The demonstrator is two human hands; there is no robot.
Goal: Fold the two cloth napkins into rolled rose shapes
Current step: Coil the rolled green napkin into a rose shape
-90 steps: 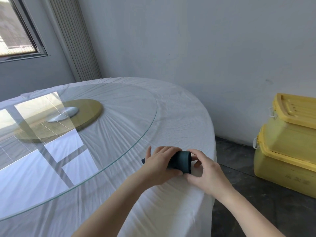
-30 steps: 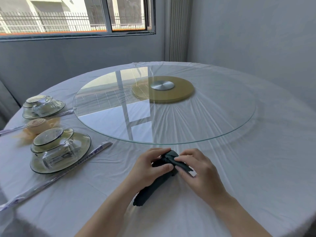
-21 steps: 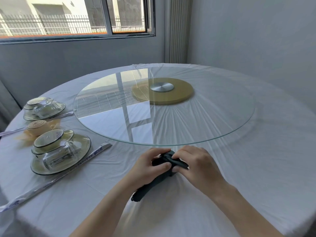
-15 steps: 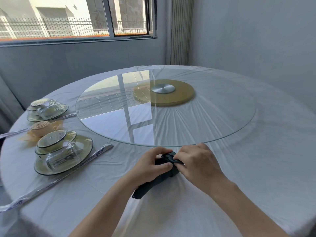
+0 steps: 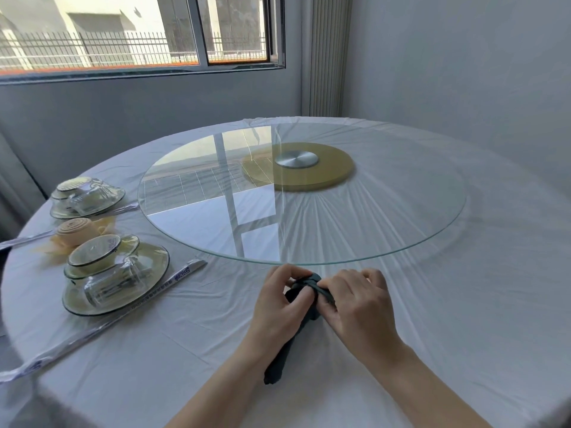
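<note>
Table (image 5: 463, 319): round, under a creased white cloth, fills the middle and lower frame.
Turntable (image 5: 386, 217): clear glass disc at centre, mirrors the window.
Base (image 5: 336, 174): gold disc under the glass, silver hub (image 5: 296, 159) in its middle.
Plate (image 5: 148, 291): lower left, bears an upturned bowl (image 5: 99, 251) and a glass (image 5: 111, 282) on its side.
Far setting (image 5: 86, 197): similar stack, higher at left.
Sleeve (image 5: 108, 322): long paper strip, slants just beside the plate.
Window (image 5: 139, 32): upper left, railing outside.
</note>
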